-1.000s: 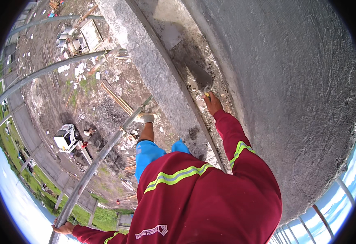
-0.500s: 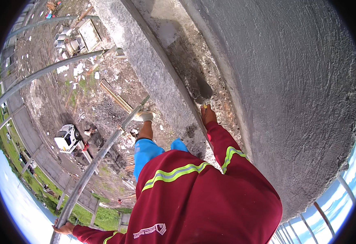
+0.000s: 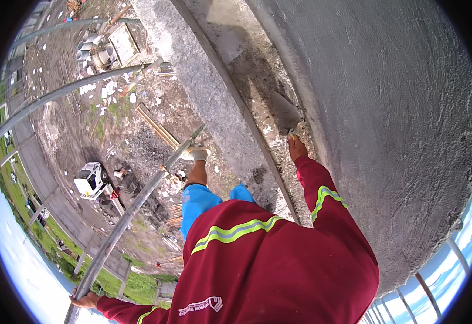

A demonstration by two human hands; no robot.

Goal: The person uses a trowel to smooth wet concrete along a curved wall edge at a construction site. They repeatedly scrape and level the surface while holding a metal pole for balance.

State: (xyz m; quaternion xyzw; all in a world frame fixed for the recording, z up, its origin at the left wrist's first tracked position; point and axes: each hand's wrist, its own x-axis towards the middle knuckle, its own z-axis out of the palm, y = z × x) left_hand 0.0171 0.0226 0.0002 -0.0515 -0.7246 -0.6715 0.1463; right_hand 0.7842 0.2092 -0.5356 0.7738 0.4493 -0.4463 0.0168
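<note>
My right hand (image 3: 297, 148) is closed around the handle of a trowel (image 3: 286, 113). The trowel's grey blade points away from me, low over the rough, mortar-strewn channel (image 3: 255, 89) between a concrete ledge (image 3: 203, 86) and the plastered wall (image 3: 392, 119). Most of the handle is hidden by my fingers. Down at the left, my left hand (image 3: 86, 300) is wrapped around a grey metal scaffold pipe (image 3: 122, 216). Wet-looking grey plaster with streaky marks covers the curved-looking wall on my right.
My shoe (image 3: 195, 153) is beside the pipe, high above the ground. More scaffold pipes (image 3: 66, 94) cross on the left. Far below are a white vehicle (image 3: 89, 181), wooden planks (image 3: 157, 127), drums (image 3: 87, 48) and scattered debris. Upright bars (image 3: 429, 294) stand at lower right.
My right hand and the trowel have moved right, away from the ledge and toward the plastered wall. My left hand keeps its grip on the pipe.
</note>
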